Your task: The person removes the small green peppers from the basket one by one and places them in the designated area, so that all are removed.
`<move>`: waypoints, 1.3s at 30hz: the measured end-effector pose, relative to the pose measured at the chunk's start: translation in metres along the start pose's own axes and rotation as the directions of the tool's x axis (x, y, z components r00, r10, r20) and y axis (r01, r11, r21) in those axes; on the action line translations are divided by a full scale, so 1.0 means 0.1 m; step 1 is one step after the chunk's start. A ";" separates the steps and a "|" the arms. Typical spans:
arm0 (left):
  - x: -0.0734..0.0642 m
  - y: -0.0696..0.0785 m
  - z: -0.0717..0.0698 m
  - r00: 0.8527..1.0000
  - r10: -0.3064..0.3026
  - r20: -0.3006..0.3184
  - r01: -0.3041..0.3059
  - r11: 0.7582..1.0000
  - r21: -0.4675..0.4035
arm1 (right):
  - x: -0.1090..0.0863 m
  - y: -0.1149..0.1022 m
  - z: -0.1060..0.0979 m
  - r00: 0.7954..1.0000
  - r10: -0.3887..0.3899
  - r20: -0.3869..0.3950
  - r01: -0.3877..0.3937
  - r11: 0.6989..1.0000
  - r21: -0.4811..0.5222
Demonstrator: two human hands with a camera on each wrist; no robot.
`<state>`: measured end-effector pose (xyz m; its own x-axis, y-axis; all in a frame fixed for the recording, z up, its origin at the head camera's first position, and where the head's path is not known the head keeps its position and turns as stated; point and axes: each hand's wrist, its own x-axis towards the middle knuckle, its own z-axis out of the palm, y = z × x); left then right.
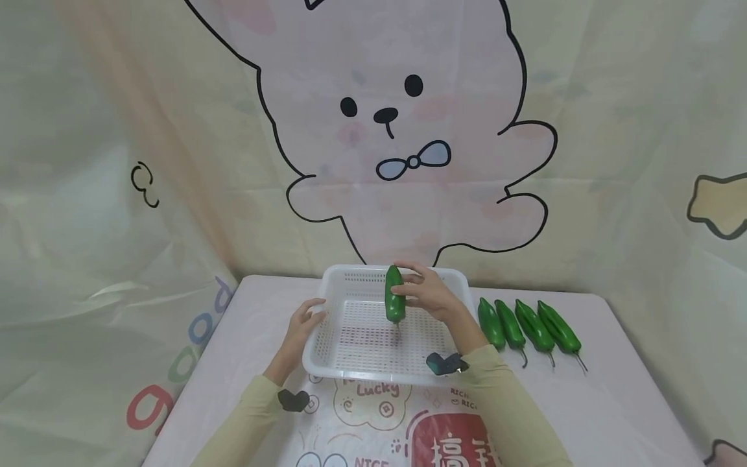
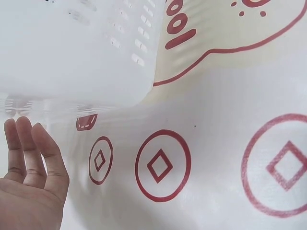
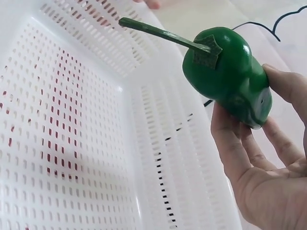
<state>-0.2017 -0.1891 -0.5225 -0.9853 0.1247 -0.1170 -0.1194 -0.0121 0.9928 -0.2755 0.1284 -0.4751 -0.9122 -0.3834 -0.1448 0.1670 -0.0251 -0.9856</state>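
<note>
My right hand (image 1: pixel 433 295) holds a green pepper (image 1: pixel 393 299) between thumb and fingers, above the white plastic basket (image 1: pixel 367 374). The pepper is upright in the head view, stem end down. Up close in the right wrist view, the pepper (image 3: pixel 220 67) has a long green stem and shiny skin, with the fingers wrapped along its far side. My left hand (image 1: pixel 299 332) is at the basket's left side, its fingertips by the rim. In the left wrist view its fingers (image 2: pixel 32 153) are extended and slightly bent near the basket wall.
Several green peppers (image 1: pixel 530 324) lie in a row on the table right of the basket, stems toward me. A printed cloth (image 1: pixel 373 415) covers the table in front. Behind stands a curtain (image 1: pixel 403 214) with a cartoon bear.
</note>
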 end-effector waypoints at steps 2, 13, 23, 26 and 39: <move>0.01 -0.02 0.00 1.000 -0.001 -0.003 0.001 1.000 0.000 | -0.04 -0.03 -0.04 1.000 -0.002 -0.012 0.002 1.000 -0.002; 0.12 -0.27 -0.04 0.998 0.021 -0.060 -0.019 0.999 0.033 | -0.22 -0.07 -0.26 0.999 -0.018 -0.035 0.016 0.999 -0.048; 0.14 -0.31 -0.04 0.998 0.022 -0.064 -0.021 1.000 0.014 | -0.42 -0.07 -0.53 0.998 -0.030 -0.047 0.027 0.998 -0.065; 0.14 -0.29 -0.05 0.998 0.007 -0.056 -0.008 1.000 -0.011 | -0.48 -0.06 -0.62 0.998 -0.026 -0.061 0.022 0.997 -0.075; -0.01 0.01 0.01 1.000 0.002 -0.018 -0.002 1.000 -0.010 | -0.75 -0.02 -0.97 0.991 -0.109 -0.075 0.100 0.989 -0.113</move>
<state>-0.2005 -0.1886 -0.5216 -0.9875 0.1065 -0.1159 -0.1189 -0.0218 0.9927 -0.2441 0.2471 -0.4705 -0.9505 -0.3078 -0.0431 0.0318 0.0417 -0.9986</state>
